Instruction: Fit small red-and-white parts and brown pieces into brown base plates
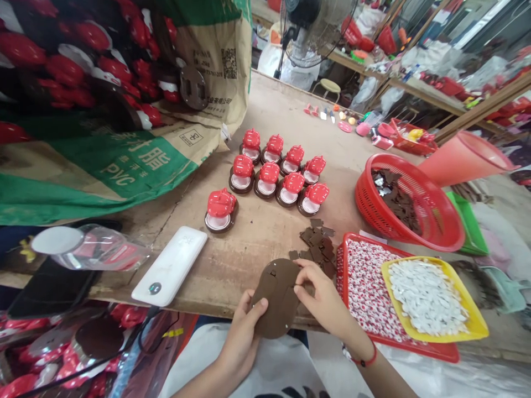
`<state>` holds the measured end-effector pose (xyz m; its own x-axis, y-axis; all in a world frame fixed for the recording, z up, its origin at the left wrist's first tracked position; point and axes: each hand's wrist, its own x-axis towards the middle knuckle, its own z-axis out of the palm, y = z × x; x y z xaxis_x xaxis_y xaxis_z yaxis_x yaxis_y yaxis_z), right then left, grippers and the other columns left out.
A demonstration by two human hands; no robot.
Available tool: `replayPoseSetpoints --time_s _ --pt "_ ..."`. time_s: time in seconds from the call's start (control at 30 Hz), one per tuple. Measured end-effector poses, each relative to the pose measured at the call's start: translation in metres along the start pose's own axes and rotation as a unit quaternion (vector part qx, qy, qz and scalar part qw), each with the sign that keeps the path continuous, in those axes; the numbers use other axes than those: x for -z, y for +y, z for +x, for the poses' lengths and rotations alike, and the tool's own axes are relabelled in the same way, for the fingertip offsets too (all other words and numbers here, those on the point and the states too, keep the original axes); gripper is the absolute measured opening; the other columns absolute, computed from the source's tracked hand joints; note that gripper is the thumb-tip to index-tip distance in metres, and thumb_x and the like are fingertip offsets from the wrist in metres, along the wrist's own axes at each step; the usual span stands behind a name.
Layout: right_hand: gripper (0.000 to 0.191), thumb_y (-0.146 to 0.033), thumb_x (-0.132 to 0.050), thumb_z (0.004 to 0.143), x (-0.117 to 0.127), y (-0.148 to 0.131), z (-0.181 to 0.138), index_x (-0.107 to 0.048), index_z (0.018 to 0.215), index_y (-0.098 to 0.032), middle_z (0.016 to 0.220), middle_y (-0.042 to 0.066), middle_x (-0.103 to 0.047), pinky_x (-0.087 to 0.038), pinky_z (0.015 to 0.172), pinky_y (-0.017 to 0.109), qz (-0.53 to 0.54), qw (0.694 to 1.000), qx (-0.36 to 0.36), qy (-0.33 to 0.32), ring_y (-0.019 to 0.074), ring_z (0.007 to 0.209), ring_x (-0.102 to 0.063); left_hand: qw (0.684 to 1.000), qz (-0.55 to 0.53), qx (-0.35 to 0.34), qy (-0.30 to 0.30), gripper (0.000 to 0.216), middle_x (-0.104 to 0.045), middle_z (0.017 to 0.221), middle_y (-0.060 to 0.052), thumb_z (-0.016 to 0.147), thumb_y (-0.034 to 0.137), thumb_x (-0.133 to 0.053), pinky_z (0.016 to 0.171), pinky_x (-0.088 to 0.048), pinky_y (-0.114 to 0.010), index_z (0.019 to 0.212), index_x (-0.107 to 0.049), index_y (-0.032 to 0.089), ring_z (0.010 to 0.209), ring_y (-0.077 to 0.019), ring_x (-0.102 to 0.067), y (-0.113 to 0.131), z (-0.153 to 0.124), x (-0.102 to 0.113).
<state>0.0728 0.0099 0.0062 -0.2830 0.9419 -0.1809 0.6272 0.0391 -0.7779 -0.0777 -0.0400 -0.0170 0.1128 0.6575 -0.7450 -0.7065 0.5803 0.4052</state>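
A brown oval toy base [275, 301] is held tilted over the table's front edge, its flat face with small slots turned up toward me. My left hand [245, 326] grips its left side, thumb on top and fingers beneath. At the upper right rim, the bent fingers of my right hand [319, 293] are closed against the base; whether a small piece is also between them I cannot make out. Just beyond lies a pile of small flat brown plates [317, 243]. Red-and-white toys on brown oval bases stand farther back in two rows, with one single toy [220, 210] nearer me.
A big green-and-tan sack [166, 160] of toys leans in at left. Near it are a white phone [170, 266] and a clear bottle [99, 249]. At right stand a red basket [435, 221] of brown plates, a red tray [346, 276] and a yellow tray [477, 326] of small parts.
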Motion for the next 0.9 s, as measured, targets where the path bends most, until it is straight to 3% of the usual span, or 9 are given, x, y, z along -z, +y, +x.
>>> replayPoseSetpoints --time_s 0.1,0.17,0.3,0.43,0.6,0.73,0.9 --pt "0.036 -0.012 -0.046 0.067 -0.001 0.006 0.0 -0.04 0.101 -0.022 0.107 0.006 -0.048 -0.041 0.083 0.035 0.054 0.998 -0.032 0.022 0.0175 0.102 -0.047 1.0 0.007 -0.004 -0.016 0.016 -0.058 0.066 0.004 0.062 0.025 -0.065 0.058 -0.043 -0.021 0.07 -0.053 0.019 0.062 -0.0113 -0.054 -0.002 0.0 0.002" --pt "0.047 -0.014 -0.048 0.066 0.0 0.009 0.002 -0.036 0.111 -0.021 0.104 0.006 -0.05 -0.045 0.077 0.032 0.095 0.993 -0.065 -0.004 0.0172 0.096 -0.051 1.0 0.009 -0.001 -0.024 0.015 -0.058 0.067 0.004 0.063 0.025 -0.065 0.058 -0.043 -0.022 0.069 -0.053 0.019 0.062 -0.0112 -0.054 -0.003 0.001 0.004" --pt "0.036 -0.013 -0.05 0.063 0.002 0.012 0.005 -0.046 0.099 -0.019 0.097 0.005 -0.055 -0.045 0.078 0.034 0.112 0.99 -0.075 -0.035 0.0177 0.087 -0.055 1.0 0.012 0.001 -0.026 0.018 -0.059 0.067 0.004 0.06 0.025 -0.067 0.057 -0.043 -0.022 0.069 -0.053 0.019 0.062 -0.0117 -0.055 -0.004 0.002 0.005" --pt "0.027 -0.015 -0.047 0.067 -0.01 0.017 0.004 -0.047 0.094 -0.019 0.092 0.004 -0.056 -0.048 0.074 0.032 0.143 0.989 -0.034 0.018 0.0171 0.085 -0.056 1.0 0.013 -0.003 -0.005 0.019 -0.062 0.068 0.004 0.058 0.025 -0.068 0.059 -0.044 -0.023 0.068 -0.052 0.02 0.064 -0.0131 -0.057 -0.002 0.002 0.002" --pt "0.031 -0.031 -0.05 0.073 -0.025 0.025 0.001 -0.048 0.102 -0.021 0.105 0.008 -0.056 -0.045 0.083 0.033 0.236 0.969 0.012 0.069 0.0187 0.096 -0.054 1.0 0.001 -0.01 0.019 0.019 -0.065 0.072 0.003 0.059 0.025 -0.067 0.06 -0.045 -0.023 0.07 -0.052 0.021 0.07 -0.0145 -0.059 -0.001 0.0 0.003" --pt "0.036 -0.04 -0.053 0.072 -0.024 0.024 -0.002 -0.049 0.102 -0.022 0.102 0.006 -0.06 -0.048 0.078 0.034 0.296 0.954 -0.022 0.036 0.0199 0.092 -0.057 1.0 -0.011 -0.021 0.02 0.02 -0.065 0.075 0.002 0.061 0.026 -0.066 0.061 -0.046 -0.023 0.075 -0.053 0.021 0.072 -0.0147 -0.06 -0.003 -0.001 0.006" --pt "0.029 -0.031 -0.055 0.068 -0.027 0.013 -0.005 -0.046 0.094 -0.021 0.086 0.003 -0.062 -0.051 0.061 0.03 0.321 0.944 -0.079 0.009 0.0172 0.074 -0.06 1.0 -0.001 -0.026 0.015 0.019 -0.066 0.077 0.002 0.062 0.026 -0.065 0.061 -0.047 -0.023 0.075 -0.052 0.021 0.076 -0.0157 -0.061 -0.007 -0.001 0.006"
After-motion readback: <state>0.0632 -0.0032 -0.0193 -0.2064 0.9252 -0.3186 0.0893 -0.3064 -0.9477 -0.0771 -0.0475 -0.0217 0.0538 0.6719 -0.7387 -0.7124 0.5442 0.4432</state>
